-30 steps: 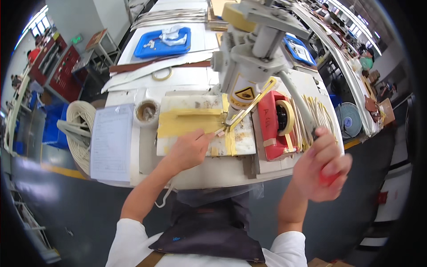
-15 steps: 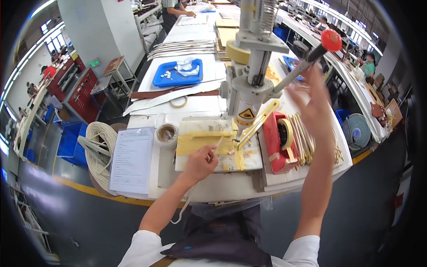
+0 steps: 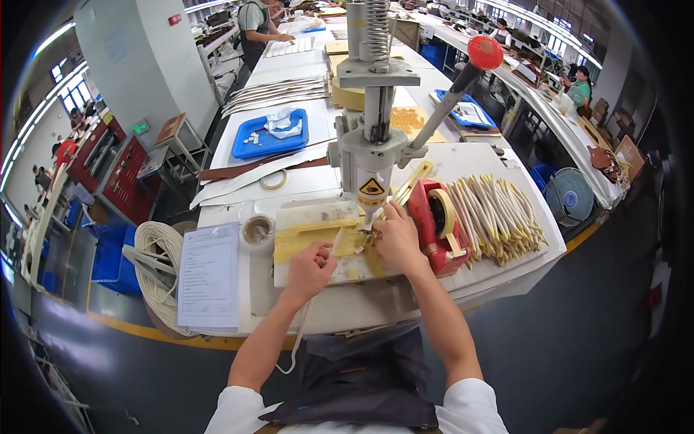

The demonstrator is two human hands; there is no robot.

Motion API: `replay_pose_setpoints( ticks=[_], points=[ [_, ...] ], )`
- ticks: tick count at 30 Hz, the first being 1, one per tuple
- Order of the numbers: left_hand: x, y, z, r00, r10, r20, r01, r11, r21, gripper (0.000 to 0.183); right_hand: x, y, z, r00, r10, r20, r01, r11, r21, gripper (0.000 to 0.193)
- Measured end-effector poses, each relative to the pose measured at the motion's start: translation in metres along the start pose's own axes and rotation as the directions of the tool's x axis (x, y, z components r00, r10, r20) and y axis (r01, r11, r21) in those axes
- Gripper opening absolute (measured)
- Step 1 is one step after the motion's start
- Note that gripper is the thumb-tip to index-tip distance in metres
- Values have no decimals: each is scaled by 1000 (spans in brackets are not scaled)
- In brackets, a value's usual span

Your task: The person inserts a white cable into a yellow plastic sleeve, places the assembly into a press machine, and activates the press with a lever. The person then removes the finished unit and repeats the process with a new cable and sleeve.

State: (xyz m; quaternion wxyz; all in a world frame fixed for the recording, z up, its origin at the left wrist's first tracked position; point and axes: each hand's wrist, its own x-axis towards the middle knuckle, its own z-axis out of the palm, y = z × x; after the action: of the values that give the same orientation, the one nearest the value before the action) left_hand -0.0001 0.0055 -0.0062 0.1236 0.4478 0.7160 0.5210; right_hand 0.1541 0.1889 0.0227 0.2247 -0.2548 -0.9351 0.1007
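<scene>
My left hand (image 3: 311, 270) is closed on a white cord (image 3: 337, 241); its end sticks up past my fingers and its tail hangs down over the table's front edge. My right hand (image 3: 397, 237) reaches under the hand press (image 3: 372, 155), fingers pinched near the tool tip. What they hold, if anything, is hidden. Both hands are over a pale board (image 3: 289, 273) partly covered with yellow tape (image 3: 293, 246). The press lever's red knob (image 3: 485, 53) stands up at the right, untouched. A small pale offcut (image 3: 359, 249) lies on the board between my hands.
Right of the board stands a red tape dispenser (image 3: 442, 253), beside many white cords with yellow ends (image 3: 495, 220). At left are a printed sheet (image 3: 210, 278), a tape roll (image 3: 258, 230) and a cord coil (image 3: 155, 253). Farther back sits a blue tray (image 3: 238, 148).
My right hand has come down from beside the press lever to the board under the press. My left hand still grips the cord. The view has shifted slightly.
</scene>
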Motion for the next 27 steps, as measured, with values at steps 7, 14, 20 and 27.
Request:
replay_pose_setpoints(
  ticks=[7,14,20,27],
  points=[
    [1,3,1,1000,7,13,-6,1000,-13,28,-1,10,10,997,25,-75,-15,992,129,25],
    [0,0,2,1000,23,0,-23,998,-63,26,-9,14,-3,993,-26,-114,51,973,227,16],
    [-8,-6,-10,982,161,-100,-179,962,-208,22,-31,-7,-9,890,-284,-357,356,922,155,15],
    [-73,87,-39,971,215,-100,-237,896,-377,32,-78,-108,-83,990,49,-129,78,572,816,21]
  ],
)
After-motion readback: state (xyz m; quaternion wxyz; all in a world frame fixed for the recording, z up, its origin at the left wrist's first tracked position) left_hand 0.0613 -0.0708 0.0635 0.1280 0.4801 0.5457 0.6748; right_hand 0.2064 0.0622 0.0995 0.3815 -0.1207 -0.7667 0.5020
